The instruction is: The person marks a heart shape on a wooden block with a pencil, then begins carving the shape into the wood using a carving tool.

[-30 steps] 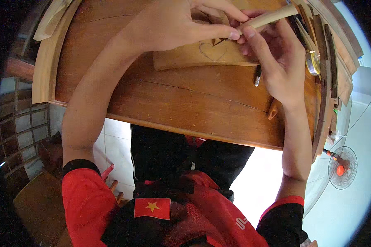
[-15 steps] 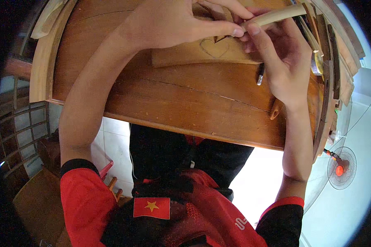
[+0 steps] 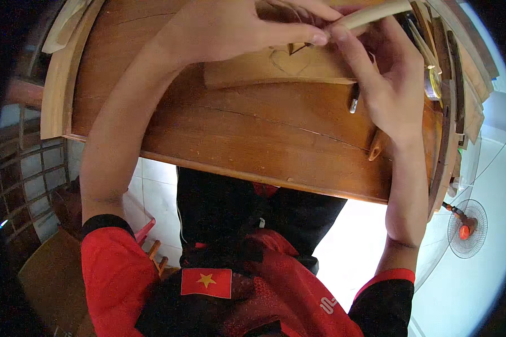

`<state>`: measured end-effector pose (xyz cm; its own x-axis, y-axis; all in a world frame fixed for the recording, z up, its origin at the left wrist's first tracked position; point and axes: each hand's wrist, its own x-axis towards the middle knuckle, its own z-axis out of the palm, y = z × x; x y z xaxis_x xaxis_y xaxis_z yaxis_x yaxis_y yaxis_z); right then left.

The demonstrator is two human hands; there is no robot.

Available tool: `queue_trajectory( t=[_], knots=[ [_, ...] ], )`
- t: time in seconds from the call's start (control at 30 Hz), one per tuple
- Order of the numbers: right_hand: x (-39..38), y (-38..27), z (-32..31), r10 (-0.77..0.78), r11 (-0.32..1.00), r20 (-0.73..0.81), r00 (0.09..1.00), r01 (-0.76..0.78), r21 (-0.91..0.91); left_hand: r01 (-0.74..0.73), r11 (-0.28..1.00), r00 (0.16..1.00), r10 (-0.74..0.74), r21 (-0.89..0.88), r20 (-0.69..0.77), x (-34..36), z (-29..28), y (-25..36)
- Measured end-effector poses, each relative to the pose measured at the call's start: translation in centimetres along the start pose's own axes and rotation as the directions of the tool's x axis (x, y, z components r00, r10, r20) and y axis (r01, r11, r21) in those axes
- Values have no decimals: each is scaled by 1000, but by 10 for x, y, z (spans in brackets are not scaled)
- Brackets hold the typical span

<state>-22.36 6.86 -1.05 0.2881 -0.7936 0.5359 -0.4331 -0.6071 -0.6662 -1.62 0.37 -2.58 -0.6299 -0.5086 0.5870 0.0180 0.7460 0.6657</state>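
Near the top centre, my left hand [image 3: 230,31] is closed, its thumb and fingertips at the lower end of a pale wooden stick [image 3: 376,14]. Gripping the same stick from the right, my right hand [image 3: 385,84] has its thumb on that end and its fingers curled underneath, partly hidden. Below them lies a wooden board [image 3: 236,76] with a drawn heart outline. A small dark pointed piece shows above the heart, mostly behind my left hand. Beside the board's right end is a dark rod with a metal tip [image 3: 353,104], and below my right hand a wooden handle [image 3: 376,149].
The wooden desk [image 3: 219,135] has long strips of wood [image 3: 59,104] along its left side and stacked strips [image 3: 455,84] along its right. A round yellow-rimmed item [image 3: 432,84] sits by those strips. A fan [image 3: 466,227] stands at lower right, a chair [image 3: 50,275] at lower left.
Both hands remain on the stick. Since a second ago they have shifted slightly upward in the picture, my right hand also a little to the right.
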Motion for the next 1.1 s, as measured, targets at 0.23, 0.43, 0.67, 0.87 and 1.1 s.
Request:
queue_trajectory(
  t=[0.23,0.43,0.67,0.87,1.1],
  knots=[
    [-5,26,-45,219,975,-34,975,-218,39,107,994,993,-109,25,56,1,-3,6],
    [0,55,-98,192,979,-168,967,-200,-33,205,975,975,-211,82,67,0,0,14],
    [-10,66,-100,235,963,-108,966,-246,-111,403,911,912,-408,90,48,-4,3,18],
    [-12,62,-126,324,885,83,943,-271,-378,287,950,955,-294,122,45,1,10,16],
    [-19,54,-130,353,894,194,915,-269,-359,277,946,958,-286,168,33,0,8,19]
  ],
)
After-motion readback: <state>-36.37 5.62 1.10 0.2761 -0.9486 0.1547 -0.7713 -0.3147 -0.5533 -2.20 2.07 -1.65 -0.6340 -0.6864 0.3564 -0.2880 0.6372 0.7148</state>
